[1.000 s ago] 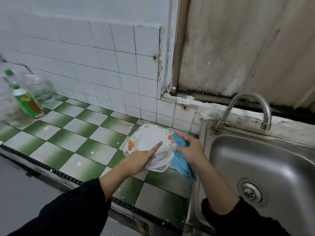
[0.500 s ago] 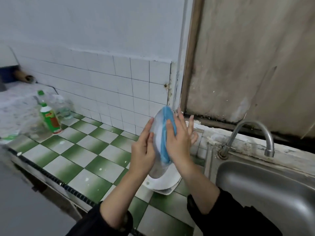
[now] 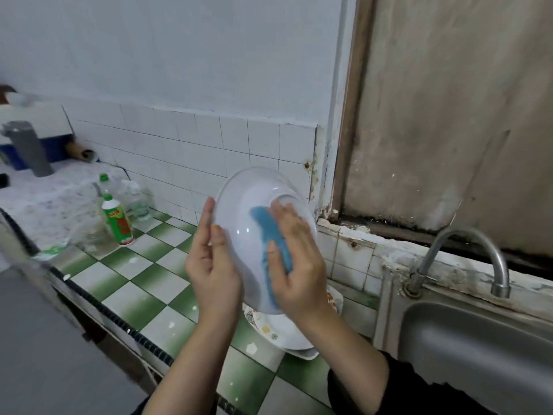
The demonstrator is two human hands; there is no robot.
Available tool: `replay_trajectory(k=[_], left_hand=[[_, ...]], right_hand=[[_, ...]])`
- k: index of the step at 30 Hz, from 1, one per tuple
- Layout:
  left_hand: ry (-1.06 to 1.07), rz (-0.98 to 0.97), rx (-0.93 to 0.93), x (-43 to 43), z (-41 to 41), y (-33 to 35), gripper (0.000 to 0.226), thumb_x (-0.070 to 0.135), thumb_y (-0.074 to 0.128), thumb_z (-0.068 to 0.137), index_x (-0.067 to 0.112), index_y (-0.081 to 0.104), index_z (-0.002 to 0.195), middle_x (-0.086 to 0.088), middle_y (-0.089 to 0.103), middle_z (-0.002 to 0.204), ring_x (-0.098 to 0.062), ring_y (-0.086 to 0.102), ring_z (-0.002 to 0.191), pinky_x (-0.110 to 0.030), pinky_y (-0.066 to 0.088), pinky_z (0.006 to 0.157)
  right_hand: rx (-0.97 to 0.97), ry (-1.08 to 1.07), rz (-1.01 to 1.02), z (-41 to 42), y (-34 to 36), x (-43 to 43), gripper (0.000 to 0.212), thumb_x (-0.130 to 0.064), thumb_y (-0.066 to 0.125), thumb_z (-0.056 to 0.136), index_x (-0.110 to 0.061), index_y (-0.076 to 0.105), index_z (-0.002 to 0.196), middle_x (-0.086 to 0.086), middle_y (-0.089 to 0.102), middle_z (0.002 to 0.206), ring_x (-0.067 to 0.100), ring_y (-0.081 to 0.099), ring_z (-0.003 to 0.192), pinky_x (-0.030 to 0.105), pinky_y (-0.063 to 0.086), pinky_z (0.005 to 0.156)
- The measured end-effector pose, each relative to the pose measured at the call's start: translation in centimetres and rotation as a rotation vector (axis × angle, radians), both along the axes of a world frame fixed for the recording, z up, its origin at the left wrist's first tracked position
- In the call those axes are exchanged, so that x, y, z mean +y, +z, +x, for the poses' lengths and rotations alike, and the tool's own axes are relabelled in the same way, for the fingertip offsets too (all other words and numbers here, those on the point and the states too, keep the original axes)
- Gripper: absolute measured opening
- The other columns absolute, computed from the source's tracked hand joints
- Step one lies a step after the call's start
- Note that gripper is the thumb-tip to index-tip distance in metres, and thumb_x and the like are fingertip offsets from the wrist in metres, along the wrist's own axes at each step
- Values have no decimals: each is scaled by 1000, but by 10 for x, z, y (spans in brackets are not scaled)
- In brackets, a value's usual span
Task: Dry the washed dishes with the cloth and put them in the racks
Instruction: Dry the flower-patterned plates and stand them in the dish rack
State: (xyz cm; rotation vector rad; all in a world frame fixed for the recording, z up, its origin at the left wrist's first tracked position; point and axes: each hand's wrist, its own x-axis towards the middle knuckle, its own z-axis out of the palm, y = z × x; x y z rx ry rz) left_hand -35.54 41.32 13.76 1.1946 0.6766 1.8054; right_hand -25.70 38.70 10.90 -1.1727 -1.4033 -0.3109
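Aloft: left hand (image 3: 214,265) holds plate (image 3: 239,217), right hand (image 3: 299,265) presses cloth (image 3: 269,232) against it.

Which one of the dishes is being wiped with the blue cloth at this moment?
The plain white dish, raised upright above the counter; the blue cloth lies against it. The other dishes sit stacked on the counter below.

left hand (image 3: 214,265) raised, thumb opposing fingers (image 3: 208,215), right hand (image 3: 299,262) raised, fingers flat

Right hand (image 3: 299,265) is covering much of blue cloth (image 3: 269,232). White plate (image 3: 245,211) is hiding some fingers of left hand (image 3: 212,265) and part of stacked dishes (image 3: 278,330). Sink (image 3: 478,354) is running off-frame.
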Motion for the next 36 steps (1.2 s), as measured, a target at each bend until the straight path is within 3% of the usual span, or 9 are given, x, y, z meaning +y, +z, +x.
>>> replay_trajectory(k=[4, 12, 15, 17, 20, 24, 31, 33, 36], left_hand=[[-180, -70, -49, 8, -12, 16, 34, 12, 38, 104, 19, 53, 133, 26, 70, 98, 1, 64, 93, -15, 51, 84], [-182, -60, -130, 9, -20, 12, 31, 10, 41, 103, 28, 63, 117, 10, 65, 126, -13, 59, 118, -24, 47, 99], [-220, -38, -78, 4, -23, 14, 29, 9, 41, 102, 19, 63, 118, 23, 66, 119, -6, 60, 112, -20, 47, 95], [-235, 29, 34, -7, -20, 19, 29, 12, 45, 101, 15, 59, 126, 30, 64, 116, 1, 59, 110, -18, 45, 98], [-226, 204, 189, -26, -13, 22, 32, 18, 43, 95, 29, 57, 122, 33, 57, 125, 0, 54, 122, -19, 39, 106], [-221, 199, 130, -22, -10, 28, 32, 15, 42, 95, 27, 57, 121, 25, 60, 125, 2, 54, 122, -17, 40, 103], [-170, -23, -253, -7, -15, 44, 31, 7, 39, 103, 16, 56, 128, 13, 72, 88, -5, 64, 87, -21, 52, 82], [-160, -71, -388, -6, -19, 48, 33, 5, 37, 103, 15, 53, 131, 13, 73, 94, -2, 66, 90, -19, 52, 82], [-194, -101, -416, -7, -27, 50, 33, 8, 36, 104, 18, 54, 130, 14, 74, 96, -3, 67, 92, -20, 53, 81]], right_hand=[[580, 58, -285, 40, 16, 9, 43, -19, 44, 103, -40, 36, 140, -19, 27, 155, 5, 18, 148, 27, 15, 121], [-109, 158, -129, 20, 13, -6, 48, -23, 45, 97, -26, 42, 145, -5, 31, 157, 14, 23, 148, 36, 12, 123], [558, 53, -167, 38, 29, 3, 41, -26, 51, 96, -37, 51, 136, -9, 48, 147, 11, 39, 140, 34, 26, 119], [858, 26, -207, 46, 54, 8, 29, -17, 51, 97, -26, 67, 120, -7, 69, 113, 13, 61, 108, 32, 47, 97], [650, 11, -234, 34, 85, -1, 23, -23, 51, 95, -22, 70, 108, -8, 67, 86, 13, 61, 85, 24, 47, 73], [63, -59, -151, -6, 86, -18, 46, -31, 45, 92, -24, 58, 135, 2, 58, 139, 19, 47, 135, 43, 34, 114], [-394, -193, 17, -29, 13, -31, 47, -33, 43, 96, -30, 44, 143, 2, 35, 154, 26, 23, 148, 55, 16, 119], [-276, -192, 49, -15, -5, -28, 44, -38, 38, 100, -27, 42, 143, 2, 34, 154, 27, 23, 149, 52, 13, 120], [412, -40, -30, 14, 1, -24, 39, -33, 40, 104, -28, 42, 143, -5, 47, 146, 23, 37, 142, 35, 28, 116]])
